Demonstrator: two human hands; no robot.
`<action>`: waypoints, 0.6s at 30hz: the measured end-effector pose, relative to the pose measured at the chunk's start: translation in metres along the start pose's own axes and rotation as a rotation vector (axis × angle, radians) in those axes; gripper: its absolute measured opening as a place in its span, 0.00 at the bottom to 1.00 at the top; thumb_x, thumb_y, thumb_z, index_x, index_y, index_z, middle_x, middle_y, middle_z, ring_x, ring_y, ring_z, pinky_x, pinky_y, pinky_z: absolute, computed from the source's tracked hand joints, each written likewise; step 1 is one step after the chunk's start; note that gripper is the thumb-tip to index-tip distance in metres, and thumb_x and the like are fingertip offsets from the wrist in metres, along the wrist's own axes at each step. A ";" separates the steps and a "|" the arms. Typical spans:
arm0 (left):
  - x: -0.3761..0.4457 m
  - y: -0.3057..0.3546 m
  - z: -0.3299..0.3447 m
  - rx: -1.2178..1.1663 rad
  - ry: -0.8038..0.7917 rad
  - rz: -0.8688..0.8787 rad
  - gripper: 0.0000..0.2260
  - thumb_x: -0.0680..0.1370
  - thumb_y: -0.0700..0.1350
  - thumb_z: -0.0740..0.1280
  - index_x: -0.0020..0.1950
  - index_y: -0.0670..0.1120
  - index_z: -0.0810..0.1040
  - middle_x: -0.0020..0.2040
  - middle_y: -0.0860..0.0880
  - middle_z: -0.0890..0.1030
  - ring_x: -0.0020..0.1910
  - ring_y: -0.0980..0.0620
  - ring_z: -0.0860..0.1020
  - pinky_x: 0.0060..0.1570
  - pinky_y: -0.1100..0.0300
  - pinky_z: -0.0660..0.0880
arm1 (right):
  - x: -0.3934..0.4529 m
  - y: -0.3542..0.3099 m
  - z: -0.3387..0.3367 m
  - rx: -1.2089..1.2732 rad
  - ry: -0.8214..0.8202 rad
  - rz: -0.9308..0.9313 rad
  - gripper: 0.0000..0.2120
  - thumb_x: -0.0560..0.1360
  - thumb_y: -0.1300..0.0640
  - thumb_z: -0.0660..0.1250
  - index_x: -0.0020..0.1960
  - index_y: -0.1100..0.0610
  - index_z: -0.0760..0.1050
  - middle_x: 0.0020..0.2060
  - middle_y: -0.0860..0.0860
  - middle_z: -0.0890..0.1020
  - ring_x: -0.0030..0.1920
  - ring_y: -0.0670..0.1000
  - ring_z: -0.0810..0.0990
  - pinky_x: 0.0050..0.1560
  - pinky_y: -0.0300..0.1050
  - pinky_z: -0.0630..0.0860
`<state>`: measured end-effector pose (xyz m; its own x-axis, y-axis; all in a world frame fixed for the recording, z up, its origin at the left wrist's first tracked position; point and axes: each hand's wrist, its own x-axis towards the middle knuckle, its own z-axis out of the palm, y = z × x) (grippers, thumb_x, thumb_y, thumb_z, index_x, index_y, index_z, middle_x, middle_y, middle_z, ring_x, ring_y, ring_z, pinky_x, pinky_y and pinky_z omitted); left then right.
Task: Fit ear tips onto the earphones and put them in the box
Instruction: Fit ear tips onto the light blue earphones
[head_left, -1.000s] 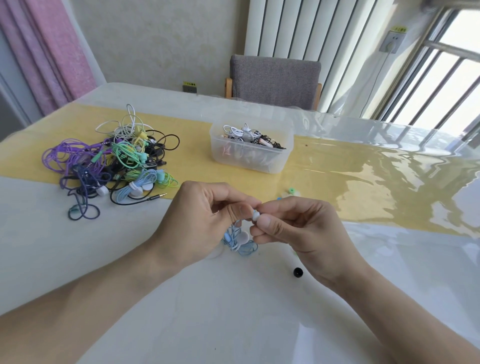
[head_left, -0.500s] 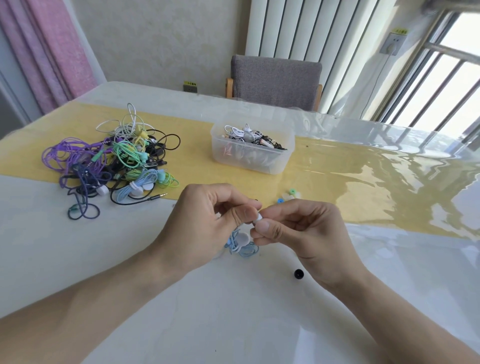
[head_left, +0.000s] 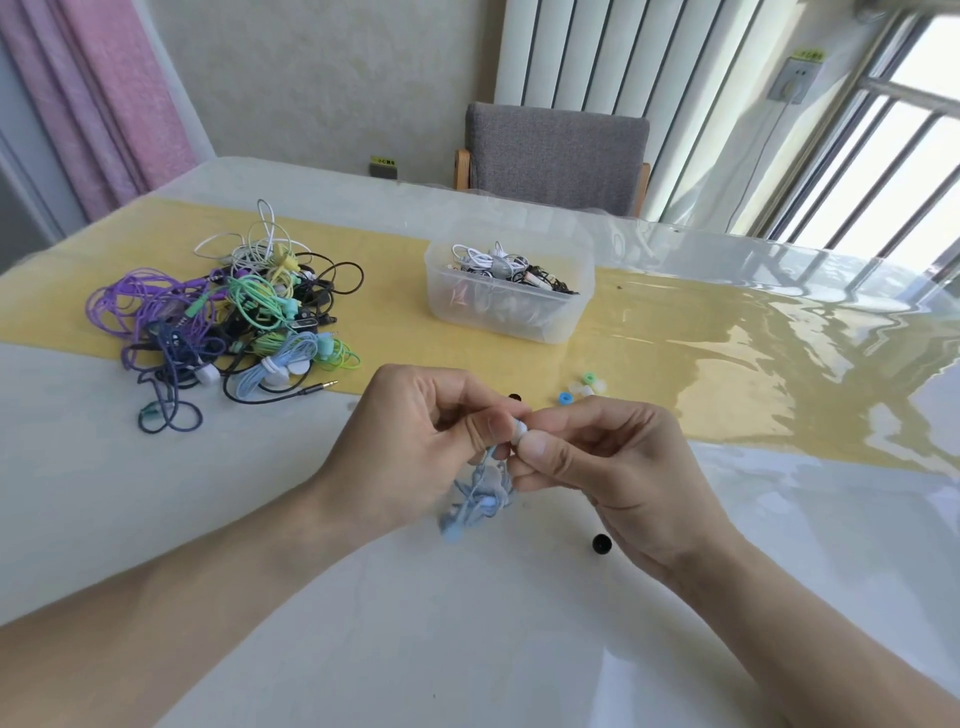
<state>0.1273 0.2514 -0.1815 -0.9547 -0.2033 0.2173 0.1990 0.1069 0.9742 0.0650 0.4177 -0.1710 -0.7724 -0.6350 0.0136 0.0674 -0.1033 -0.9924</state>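
We are looking down at our two hands, which are meeting in the middle, on our side of the clear plastic box (head_left: 508, 300). Our left hand (head_left: 410, 447) is pinching a light blue earphone (head_left: 480, 501), and its bunched cord is hanging down below our fingers, a little blurry. Our right hand (head_left: 613, 467) is pinching a small white ear tip (head_left: 518, 432) between thumb and finger, right against the left hand's fingertips. The tip is touching the earphone's end, but we cannot tell if it is on all the way.

The box is sitting on the yellow strip (head_left: 675, 332) of the counter (head_left: 363, 623), farther away than our hands. It is holding white and black earphones already. To the left of the box a big pile of tangled earphones (head_left: 234, 317) is lying, with purple, green, blue, black and white cords. Between the box and our right hand, a few loose ear tips (head_left: 581, 391) are sitting together, blue, green and whitish. One black ear tip (head_left: 601, 544) is lying near our right wrist, on the side away from the box. Another dark one (head_left: 514, 398) is peeking out just past our fingers.
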 end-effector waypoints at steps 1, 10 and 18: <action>0.000 0.001 0.001 0.001 0.007 -0.004 0.08 0.68 0.46 0.71 0.44 0.44 0.84 0.37 0.50 0.86 0.33 0.60 0.79 0.36 0.69 0.73 | -0.001 -0.001 -0.001 -0.042 0.016 -0.041 0.07 0.64 0.60 0.76 0.40 0.62 0.85 0.37 0.62 0.86 0.37 0.57 0.86 0.40 0.45 0.82; -0.001 0.005 0.000 0.031 -0.016 -0.009 0.09 0.68 0.46 0.72 0.45 0.43 0.85 0.37 0.49 0.86 0.31 0.59 0.78 0.34 0.68 0.74 | -0.003 -0.008 -0.004 -0.168 0.013 -0.076 0.09 0.65 0.63 0.77 0.43 0.66 0.84 0.37 0.59 0.87 0.36 0.57 0.86 0.40 0.44 0.82; 0.005 0.005 -0.010 -0.080 -0.178 -0.175 0.12 0.67 0.42 0.72 0.48 0.41 0.85 0.39 0.43 0.85 0.33 0.54 0.79 0.34 0.64 0.76 | -0.003 -0.005 -0.007 -0.158 0.010 -0.075 0.08 0.63 0.64 0.78 0.40 0.66 0.82 0.35 0.59 0.86 0.35 0.55 0.86 0.39 0.45 0.81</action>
<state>0.1257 0.2414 -0.1747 -0.9986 -0.0371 0.0377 0.0375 0.0059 0.9993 0.0620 0.4254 -0.1670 -0.7775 -0.6227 0.0880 -0.0904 -0.0277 -0.9955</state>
